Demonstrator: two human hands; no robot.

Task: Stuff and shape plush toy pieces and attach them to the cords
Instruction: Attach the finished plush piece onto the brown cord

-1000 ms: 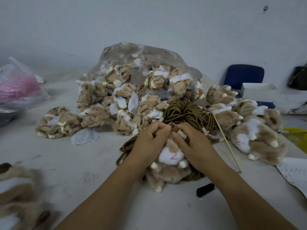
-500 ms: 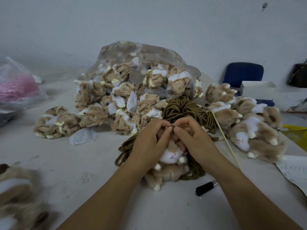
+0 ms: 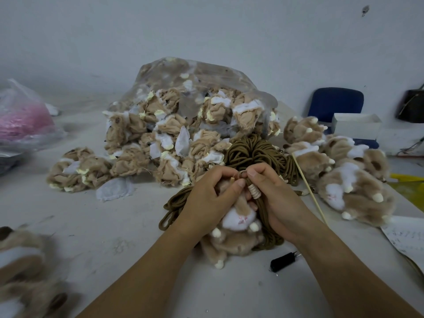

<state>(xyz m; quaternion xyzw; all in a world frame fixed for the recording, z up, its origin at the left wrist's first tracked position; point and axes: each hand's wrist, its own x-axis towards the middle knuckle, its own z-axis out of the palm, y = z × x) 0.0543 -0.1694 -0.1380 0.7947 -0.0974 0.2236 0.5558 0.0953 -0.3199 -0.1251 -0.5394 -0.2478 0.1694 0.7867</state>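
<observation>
Head view of the work surface (image 3: 91, 226). Centre: a stuffed tan-and-white plush toy (image 3: 238, 228) stands on the surface in front of the person, between both hands. The left hand (image 3: 211, 198) curls its fingers round the toy's upper part, thumb tip laid against the top. The right hand (image 3: 277, 198) pinches one cord (image 3: 260, 210) between thumb and forefinger just above a cream coiled binding (image 3: 255, 191). The cord's small loop (image 3: 242, 174) shows between the two thumbs; whether it is joined to the toy cannot be told, as the fingers cover that spot. The brown bundle of cords (image 3: 252, 150) lies behind and under the hands, touching the toy.

Behind: a clear plastic bag (image 3: 195, 72) spills unstuffed plush pieces (image 3: 165, 143) onto the surface, with a smaller heap (image 3: 78, 168) to its left. Right: finished toys (image 3: 344, 180) lie piled, and a thin wooden stick (image 3: 309, 191) lies slanted between them and the cords. Near the right forearm lies a small black object (image 3: 283, 261); a printed sheet (image 3: 406, 237) lies at the right edge. Far left: a bag of pink material (image 3: 23, 120). Lower left: blurred plush toys (image 3: 23, 260). Background right: a blue chair (image 3: 336, 102) and a white box (image 3: 355, 125).
</observation>
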